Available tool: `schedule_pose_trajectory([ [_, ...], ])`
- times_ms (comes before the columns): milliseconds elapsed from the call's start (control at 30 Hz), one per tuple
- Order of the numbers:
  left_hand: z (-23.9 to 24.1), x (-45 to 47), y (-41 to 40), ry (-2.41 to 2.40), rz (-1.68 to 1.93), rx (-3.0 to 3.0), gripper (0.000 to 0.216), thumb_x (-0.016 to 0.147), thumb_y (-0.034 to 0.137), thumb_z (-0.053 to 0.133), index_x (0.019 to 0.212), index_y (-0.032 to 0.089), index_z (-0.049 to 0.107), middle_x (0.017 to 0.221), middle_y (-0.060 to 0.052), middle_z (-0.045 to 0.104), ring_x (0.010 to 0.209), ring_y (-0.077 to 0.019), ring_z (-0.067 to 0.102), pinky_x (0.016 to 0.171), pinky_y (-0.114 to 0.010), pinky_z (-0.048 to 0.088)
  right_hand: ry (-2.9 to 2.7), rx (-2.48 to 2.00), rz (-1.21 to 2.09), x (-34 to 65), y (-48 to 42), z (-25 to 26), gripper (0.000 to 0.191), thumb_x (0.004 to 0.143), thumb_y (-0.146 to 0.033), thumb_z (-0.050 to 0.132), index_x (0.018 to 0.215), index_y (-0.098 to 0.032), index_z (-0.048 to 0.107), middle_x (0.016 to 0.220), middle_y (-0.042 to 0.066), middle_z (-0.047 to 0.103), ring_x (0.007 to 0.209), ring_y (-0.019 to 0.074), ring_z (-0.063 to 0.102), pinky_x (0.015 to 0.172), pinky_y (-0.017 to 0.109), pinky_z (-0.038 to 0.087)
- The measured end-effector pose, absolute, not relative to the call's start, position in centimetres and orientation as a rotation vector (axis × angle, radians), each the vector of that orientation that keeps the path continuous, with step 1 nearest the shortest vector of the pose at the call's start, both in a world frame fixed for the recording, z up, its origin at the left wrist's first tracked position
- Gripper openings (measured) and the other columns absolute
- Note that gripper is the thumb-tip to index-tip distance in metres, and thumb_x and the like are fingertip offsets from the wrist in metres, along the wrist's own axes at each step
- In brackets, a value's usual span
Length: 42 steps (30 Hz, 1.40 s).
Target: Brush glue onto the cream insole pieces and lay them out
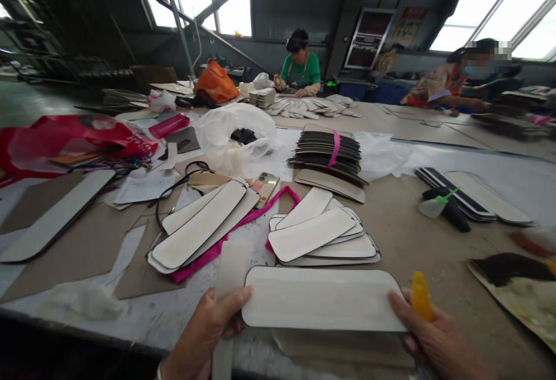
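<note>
Currently, the left hand (212,322) and right hand (434,329) are gripping one panel (322,300) by its ends, near, while a left pile (200,226) and, to its right, a second pile (310,234) are lying farther off, whether finished or waiting being unclear.

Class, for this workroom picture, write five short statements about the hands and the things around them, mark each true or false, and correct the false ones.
1. The left hand and the right hand hold the same pale panel. True.
2. The yellow object is beside the left hand. False: it is at the right hand.
3. A pink band crosses the stack of dark-edged panels. True.
4. The phone lies on the orange bag. False: it lies beside a pile of pale panels, nearer than the bag.
5. A person in a green top is in the background. True.
</note>
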<state>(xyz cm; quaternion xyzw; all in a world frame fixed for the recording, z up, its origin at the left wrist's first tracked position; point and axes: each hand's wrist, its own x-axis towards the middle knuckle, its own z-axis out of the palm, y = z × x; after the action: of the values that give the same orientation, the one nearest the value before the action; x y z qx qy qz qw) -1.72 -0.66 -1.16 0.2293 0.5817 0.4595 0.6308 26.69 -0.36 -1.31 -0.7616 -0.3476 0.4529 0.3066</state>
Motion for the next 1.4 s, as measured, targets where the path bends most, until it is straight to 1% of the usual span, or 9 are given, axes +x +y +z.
schedule_pose_trajectory([
  [333,-0.2,-1.1,3.6,1.406,0.936,0.656,0.030,0.062,0.040,0.066,0.059,0.014,0.051,0.046,0.004,0.047,0.043,-0.0069,0.036,0.043,-0.019,0.026,-1.142,-1.900,1.137,27.5,6.8,1.6,0.036,0.069,-0.054,0.053,0.066,-0.018,0.048,0.043,-0.009,0.034,0.039,0.0057,0.031,0.039,0.019,0.024],
  [500,-0.6,-0.6,4.5,1.396,0.885,0.666,0.032,0.064,0.042,0.064,0.059,0.014,0.050,0.043,0.005,0.044,0.041,-0.0060,0.034,0.041,-0.018,0.022,-1.385,-1.963,1.028,27.8,9.4,2.4,0.037,0.074,-0.053,0.047,0.060,-0.019,0.046,0.044,-0.008,0.036,0.040,0.0075,0.036,0.040,0.020,0.029],
  [600,-1.0,0.0,5.1,1.401,0.903,0.703,0.033,0.067,0.043,0.061,0.058,0.013,0.050,0.043,0.003,0.046,0.040,-0.0067,0.036,0.040,-0.019,0.022,-1.693,-2.017,0.717,28.4,11.8,2.5,0.034,0.080,-0.048,0.041,0.066,-0.018,0.052,0.049,-0.003,0.046,0.045,0.0122,0.045,0.045,0.024,0.035],
  [667,-1.2,0.4,5.5,1.427,0.926,0.706,0.033,0.067,0.044,0.061,0.058,0.013,0.050,0.043,0.002,0.047,0.039,-0.0071,0.037,0.040,-0.019,0.024,-1.892,-2.063,0.275,28.5,12.9,2.2,0.029,0.082,-0.040,0.039,0.081,-0.016,0.056,0.065,0.004,0.057,0.057,0.0177,0.054,0.053,0.028,0.040],
  [767,-1.5,0.8,5.7,1.435,0.958,0.686,0.033,0.068,0.043,0.060,0.057,0.013,0.051,0.043,0.002,0.048,0.040,-0.0074,0.038,0.041,-0.020,0.026,-2.061,-1.967,-0.195,27.1,12.7,1.2,0.025,0.082,-0.029,0.040,0.098,-0.016,0.056,0.090,0.010,0.061,0.071,0.0214,0.059,0.059,0.030,0.043],
  [900,-1.2,0.9,5.7,1.403,0.958,0.704,0.034,0.071,0.042,0.056,0.052,0.014,0.052,0.044,0.001,0.050,0.041,-0.0082,0.039,0.044,-0.022,0.029,-2.418,-1.541,0.062,22.0,10.0,0.3,0.022,0.077,-0.015,0.046,0.096,-0.020,0.057,0.087,0.005,0.062,0.072,0.0162,0.060,0.061,0.024,0.046],
  [1067,-0.7,0.6,5.5,1.378,0.893,0.760,0.037,0.075,0.039,0.049,0.046,0.015,0.051,0.042,0.000,0.049,0.043,-0.0102,0.041,0.048,-0.024,0.033,-2.564,-1.403,0.322,16.3,7.7,0.2,0.031,0.065,-0.009,0.058,0.093,-0.022,0.059,0.082,0.002,0.062,0.072,0.0164,0.061,0.060,0.022,0.047],
  [1267,-0.9,0.5,5.3,1.355,0.916,0.691,0.027,0.073,0.037,0.051,0.058,0.014,0.053,0.043,0.002,0.049,0.041,-0.0096,0.040,0.042,-0.022,0.031,-2.636,-1.266,0.118,15.1,7.4,-0.6,0.025,0.066,-0.010,0.062,0.088,-0.022,0.058,0.075,0.000,0.062,0.063,0.0148,0.059,0.047,0.021,0.039],
  [1400,-1.2,0.6,5.2,1.393,0.928,0.676,0.029,0.072,0.037,0.052,0.054,0.014,0.052,0.038,0.004,0.046,0.038,-0.0093,0.040,0.041,-0.022,0.031,-2.622,-1.184,-0.003,15.1,7.2,-1.1,0.018,0.072,-0.009,0.056,0.085,-0.021,0.057,0.071,-0.001,0.060,0.060,0.0132,0.057,0.046,0.021,0.035],
])
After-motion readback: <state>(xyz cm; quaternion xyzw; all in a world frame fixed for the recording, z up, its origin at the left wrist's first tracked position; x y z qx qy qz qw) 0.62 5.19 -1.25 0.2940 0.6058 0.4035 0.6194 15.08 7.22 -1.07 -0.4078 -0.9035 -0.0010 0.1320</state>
